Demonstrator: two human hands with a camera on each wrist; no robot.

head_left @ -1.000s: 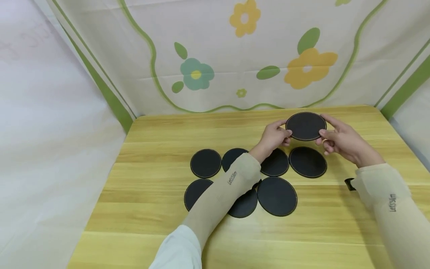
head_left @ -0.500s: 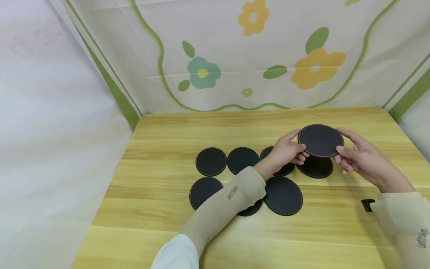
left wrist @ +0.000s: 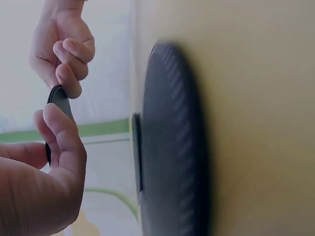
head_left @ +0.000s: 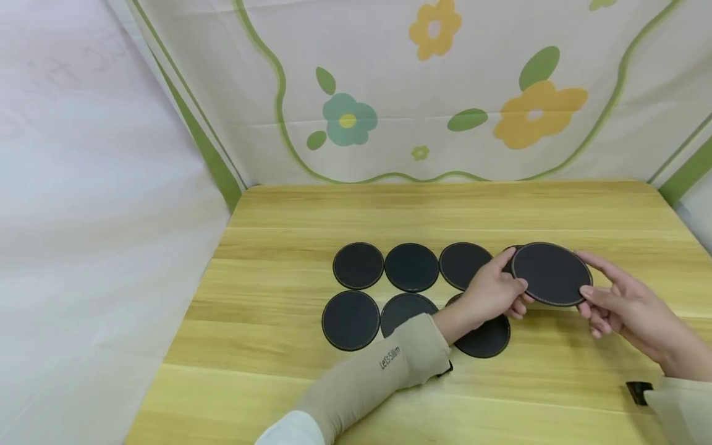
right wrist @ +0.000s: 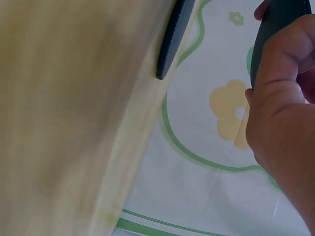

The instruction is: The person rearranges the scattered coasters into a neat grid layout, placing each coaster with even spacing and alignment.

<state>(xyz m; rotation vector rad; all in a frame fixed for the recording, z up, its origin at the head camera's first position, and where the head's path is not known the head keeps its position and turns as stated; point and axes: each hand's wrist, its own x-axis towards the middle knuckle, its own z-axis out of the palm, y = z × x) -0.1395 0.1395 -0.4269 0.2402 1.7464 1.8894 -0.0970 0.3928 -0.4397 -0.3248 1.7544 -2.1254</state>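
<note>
A round black coaster [head_left: 552,274] with a stitched rim is held above the table between both hands. My left hand [head_left: 492,290] pinches its left edge, and my right hand [head_left: 628,303] pinches the right edge. Below and behind it, another coaster is mostly covered. More black coasters lie in two rows, among them a far-left coaster [head_left: 358,266] and a near-left coaster [head_left: 350,320]. The left hand and forearm hide parts of the near-row coasters. In the left wrist view, the held coaster [left wrist: 60,101] shows edge-on between the fingers of both hands.
The coasters lie on a wood-grain table [head_left: 233,346]. A white cloth [head_left: 389,74] with printed flowers hangs behind its far edge, and a plain white sheet [head_left: 100,247] hangs on the left. A black strap [head_left: 638,392] sticks out by the right sleeve.
Both hands have brought the held coaster nearer and lower, from beyond the far row to in front of its right end. The camera view has shifted slightly left. The lying coasters stay put.
</note>
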